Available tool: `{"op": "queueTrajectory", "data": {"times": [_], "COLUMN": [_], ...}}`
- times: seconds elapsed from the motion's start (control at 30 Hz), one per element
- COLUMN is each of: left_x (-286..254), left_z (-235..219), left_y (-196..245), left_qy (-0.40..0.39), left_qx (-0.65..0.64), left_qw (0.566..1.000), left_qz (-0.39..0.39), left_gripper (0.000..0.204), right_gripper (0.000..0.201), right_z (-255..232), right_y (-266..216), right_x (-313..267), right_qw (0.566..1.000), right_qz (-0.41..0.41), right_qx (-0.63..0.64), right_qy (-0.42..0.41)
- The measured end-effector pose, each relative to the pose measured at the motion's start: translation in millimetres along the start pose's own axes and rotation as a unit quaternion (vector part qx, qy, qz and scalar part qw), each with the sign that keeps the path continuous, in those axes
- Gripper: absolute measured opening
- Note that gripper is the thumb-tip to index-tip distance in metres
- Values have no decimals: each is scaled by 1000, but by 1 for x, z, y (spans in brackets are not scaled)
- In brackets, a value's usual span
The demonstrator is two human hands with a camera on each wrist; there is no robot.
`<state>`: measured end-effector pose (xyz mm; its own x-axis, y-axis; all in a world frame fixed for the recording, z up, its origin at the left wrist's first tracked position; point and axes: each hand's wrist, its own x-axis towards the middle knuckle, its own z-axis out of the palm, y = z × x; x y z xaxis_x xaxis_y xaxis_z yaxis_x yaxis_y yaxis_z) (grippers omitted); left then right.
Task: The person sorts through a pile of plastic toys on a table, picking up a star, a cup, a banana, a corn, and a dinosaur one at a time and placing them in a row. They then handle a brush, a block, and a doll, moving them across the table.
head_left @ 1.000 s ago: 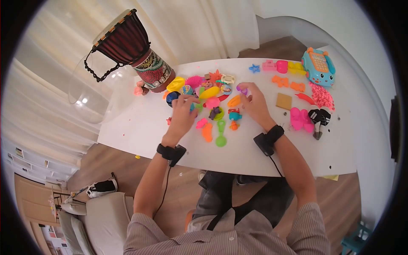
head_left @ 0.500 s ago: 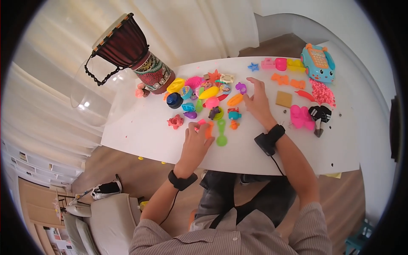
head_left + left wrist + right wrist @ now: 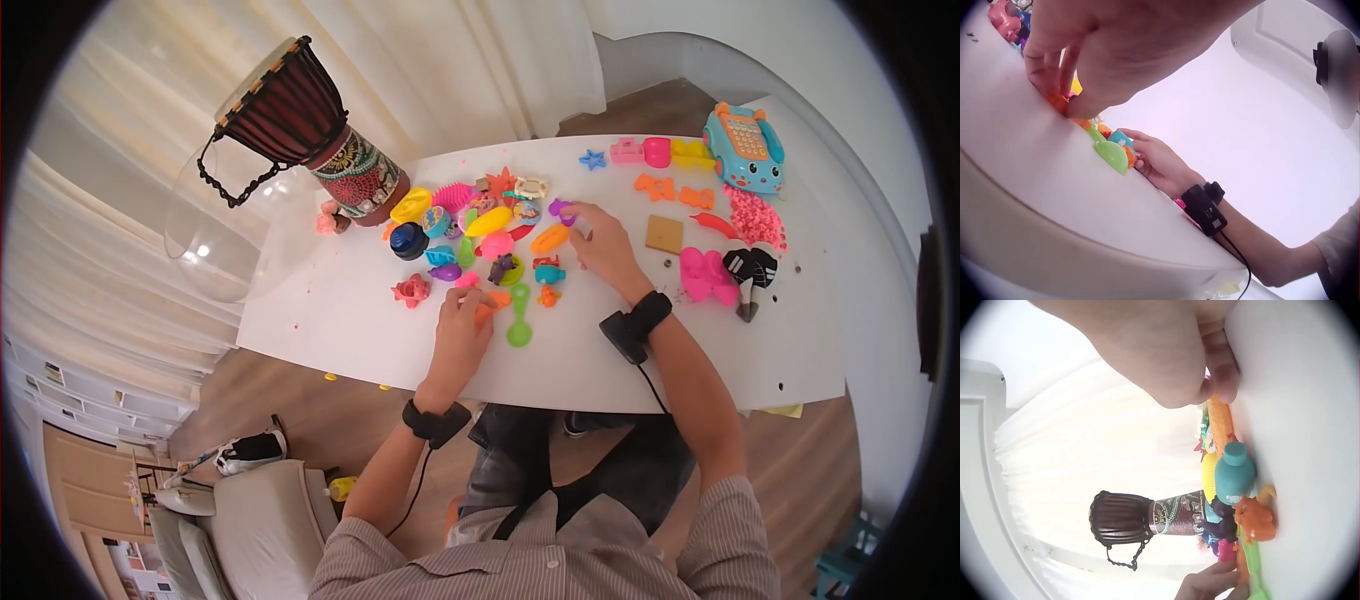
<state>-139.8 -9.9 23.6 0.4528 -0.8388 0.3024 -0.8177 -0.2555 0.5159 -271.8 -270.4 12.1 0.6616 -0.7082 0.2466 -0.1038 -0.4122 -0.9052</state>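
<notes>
The left hand (image 3: 461,335) pinches an orange toy piece (image 3: 488,306) near the table's front; in the left wrist view the orange piece (image 3: 1057,102) shows between thumb and fingers. Just right of it lies a green spoon-like toy (image 3: 519,325). With thumb and index finger apart, the right hand (image 3: 604,250) is at a small purple toy (image 3: 561,210), its index fingertip beside it; whether it touches is unclear. By its thumb lies an orange oval piece (image 3: 549,238), also seen in the right wrist view (image 3: 1219,422). A teal toy (image 3: 548,271) is nearer the front.
Mixed toys surround a yellow piece (image 3: 489,221), with a dark blue round toy (image 3: 408,240) at left. A drum (image 3: 352,165) stands back left. Rightward are a toy phone (image 3: 745,150), pink beads (image 3: 757,220), a tan square (image 3: 664,234) and a pink mould (image 3: 707,277).
The left hand has moved from beside the blue toys toward the front and taken hold of the orange piece, which has turned. The right hand drew back slightly, then returned toward the purple toy.
</notes>
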Motion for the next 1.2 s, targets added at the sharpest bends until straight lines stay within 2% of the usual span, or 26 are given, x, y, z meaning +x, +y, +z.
{"op": "queueTrajectory", "data": {"times": [0.07, 0.17, 0.23, 0.37, 0.47, 0.53, 0.67, 0.73, 0.8, 0.87, 0.97, 1.03, 1.17, 1.2], "left_x": [2, 4, 4, 5, 4, 4, 1, 2, 7, 18, 49, 76, 128, 137], "left_z": [-3, -10, -12, -8, -4, -3, 2, 1, -6, -13, -12, 0, 41, 49], "left_y": [0, -1, 0, 4, 4, 4, 8, 13, 15, 20, 28, 37, 56, 63], "left_qy": [-3, -31, -45, -50, -28, -38, -16, 9, 8, 2, 25, 35, 51, 43], "left_qx": [-21, -32, -29, -34, -28, -47, -19, 21, 20, 23, 7, -11, -2, -15], "left_qw": [1000, 999, 998, 998, 999, 998, 1000, 1000, 1000, 1000, 998, 994, 987, 988], "left_qz": [-22, -9, 32, 9, 17, -7, 4, 16, 12, 11, 60, 106, 153, 148], "left_gripper": [28, 27, 27, 26, 29, 35, 41, 44, 45, 46, 48, 56, 55, 55], "right_gripper": [29, 26, 26, 30, 33, 32, 31, 30, 28, 26, 21, 19, 20, 22], "right_z": [-1, 1, 1, 0, 1, 1, 3, 6, 6, 7, 3, 0, -18, -21], "right_y": [1, 4, 6, 5, 2, -2, -3, 0, 2, -2, -10, -17, -23, -20], "right_x": [1, 2, 3, 3, 0, -1, -2, 0, 0, -1, 0, 2, 1, 2], "right_qw": [999, 998, 996, 994, 994, 992, 994, 994, 994, 995, 997, 993, 990, 987], "right_qz": [14, -38, -56, -64, -79, -86, -69, -104, -100, -93, -74, -104, -138, -157], "right_qx": [9, -20, -39, -62, -59, -80, -65, -42, -38, -30, -14, 43, 17, -43], "right_qy": [-30, -38, -53, -66, -50, -42, -53, -17, -6, 9, -10, -31, -24, -8]}}
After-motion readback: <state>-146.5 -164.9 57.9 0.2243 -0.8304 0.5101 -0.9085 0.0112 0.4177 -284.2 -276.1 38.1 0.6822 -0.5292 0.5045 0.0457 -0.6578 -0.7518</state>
